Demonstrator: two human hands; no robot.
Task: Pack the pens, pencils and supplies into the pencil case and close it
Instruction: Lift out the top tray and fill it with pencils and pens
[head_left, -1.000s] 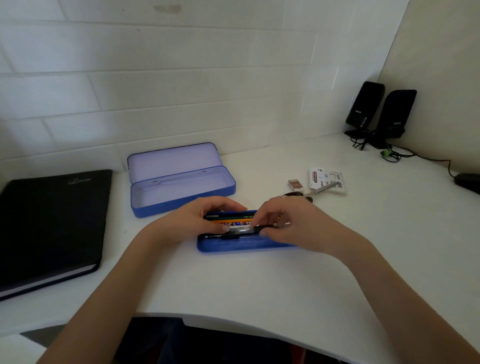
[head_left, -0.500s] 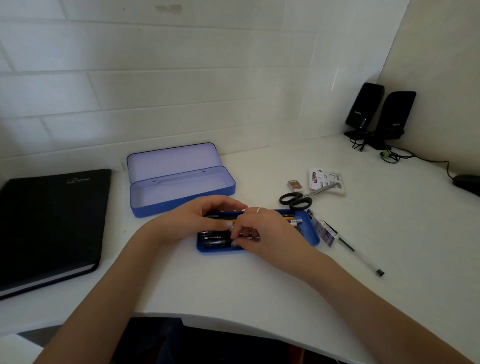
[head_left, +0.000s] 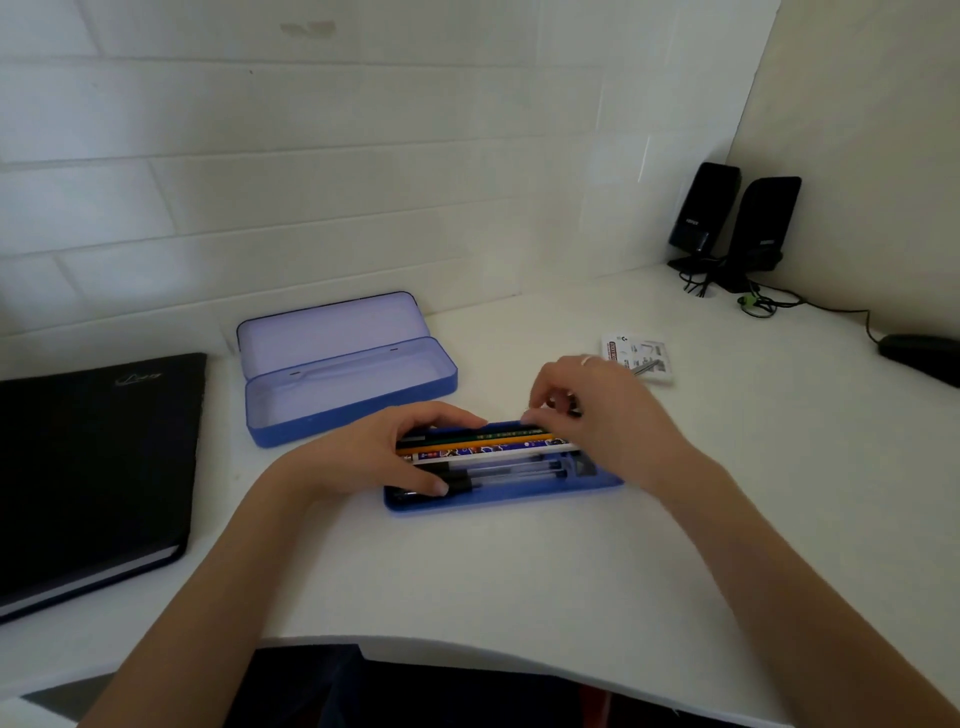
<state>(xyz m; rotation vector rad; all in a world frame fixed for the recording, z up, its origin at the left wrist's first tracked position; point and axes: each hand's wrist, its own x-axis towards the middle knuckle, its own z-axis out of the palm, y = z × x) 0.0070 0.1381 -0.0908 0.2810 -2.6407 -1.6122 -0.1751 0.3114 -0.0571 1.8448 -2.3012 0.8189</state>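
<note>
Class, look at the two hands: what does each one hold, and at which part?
The left hand grips the blue tray at its left end. The right hand is curled over the tray's far edge; what it holds cannot be told.

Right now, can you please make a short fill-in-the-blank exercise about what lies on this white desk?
1. The blue metal pencil case behind the hands stands ____, with nothing inside.
2. The shallow blue tray holds pens and ____.
3. The black notebook lies to the ____ of the case.
4. The left hand grips the tray's ____ end.

Missing words: open; pencils; left; left
</note>
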